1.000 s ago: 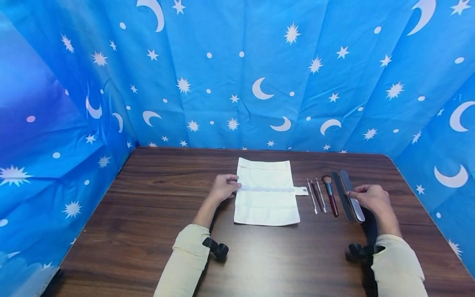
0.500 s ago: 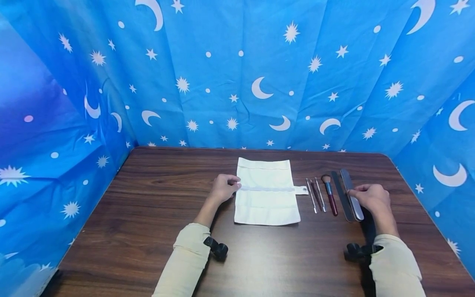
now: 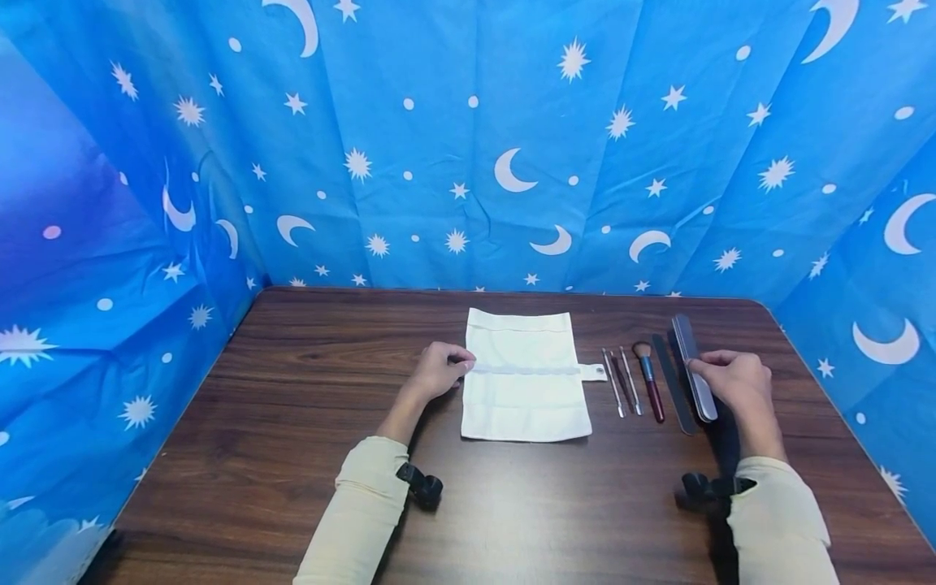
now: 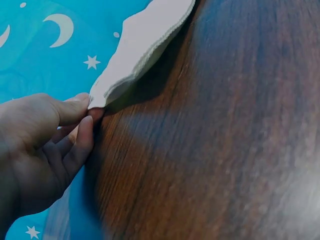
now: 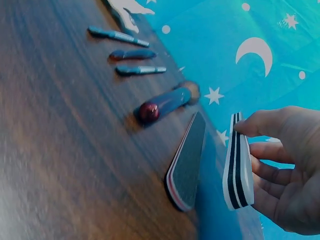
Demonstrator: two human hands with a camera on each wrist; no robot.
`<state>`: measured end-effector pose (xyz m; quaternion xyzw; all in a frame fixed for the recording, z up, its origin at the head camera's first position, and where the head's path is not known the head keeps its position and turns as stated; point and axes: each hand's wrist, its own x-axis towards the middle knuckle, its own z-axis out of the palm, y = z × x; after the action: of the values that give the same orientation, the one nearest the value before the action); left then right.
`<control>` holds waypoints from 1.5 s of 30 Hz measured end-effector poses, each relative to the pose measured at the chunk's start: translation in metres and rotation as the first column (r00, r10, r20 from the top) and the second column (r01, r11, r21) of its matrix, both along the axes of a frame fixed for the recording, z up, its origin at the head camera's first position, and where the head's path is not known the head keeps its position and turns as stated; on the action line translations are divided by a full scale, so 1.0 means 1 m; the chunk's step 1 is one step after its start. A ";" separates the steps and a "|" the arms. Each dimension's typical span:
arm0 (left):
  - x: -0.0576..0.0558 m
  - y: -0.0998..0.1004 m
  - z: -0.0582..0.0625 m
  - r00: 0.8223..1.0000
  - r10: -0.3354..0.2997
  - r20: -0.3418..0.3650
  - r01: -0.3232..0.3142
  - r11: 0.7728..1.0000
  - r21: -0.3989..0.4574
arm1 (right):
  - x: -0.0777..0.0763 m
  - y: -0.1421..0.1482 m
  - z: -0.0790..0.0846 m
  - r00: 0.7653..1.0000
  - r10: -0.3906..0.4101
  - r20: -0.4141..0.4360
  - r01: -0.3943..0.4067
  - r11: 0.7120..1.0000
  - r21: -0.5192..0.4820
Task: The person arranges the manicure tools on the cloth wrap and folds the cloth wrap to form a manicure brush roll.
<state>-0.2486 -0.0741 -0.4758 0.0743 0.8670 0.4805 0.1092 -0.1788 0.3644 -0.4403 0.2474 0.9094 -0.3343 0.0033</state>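
Note:
A white fabric roll-up pouch lies unfolded on the table, its snap strap pointing right. My left hand pinches the pouch's left edge between thumb and fingers; in the left wrist view that edge is slightly raised. My right hand grips a grey nail buffer by its right side, held up off the table. The buffer's black-and-white layered edge shows in the right wrist view. Just left of it, a dark nail file lies flat on the table.
Left of the file lie a makeup brush with a red-brown handle, two slim metal cuticle tools and a thin dark brown stick. A blue curtain with moons and stars hangs behind the wooden table.
My right hand has lifted the nail buffer off the table, raising it slightly away from the dark file. My left hand stays at the pouch's edge.

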 end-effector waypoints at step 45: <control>0.001 0.002 -0.001 0.993 -0.029 -0.114 0.018 0.996 -0.089 | -0.045 -0.114 0.002 0.969 0.237 -0.074 -0.247 0.881 -0.403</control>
<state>-0.2476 -0.0718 -0.4769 0.1072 0.8913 0.4353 0.0679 -0.2240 0.2501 -0.4381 0.1221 0.8428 -0.5170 0.0866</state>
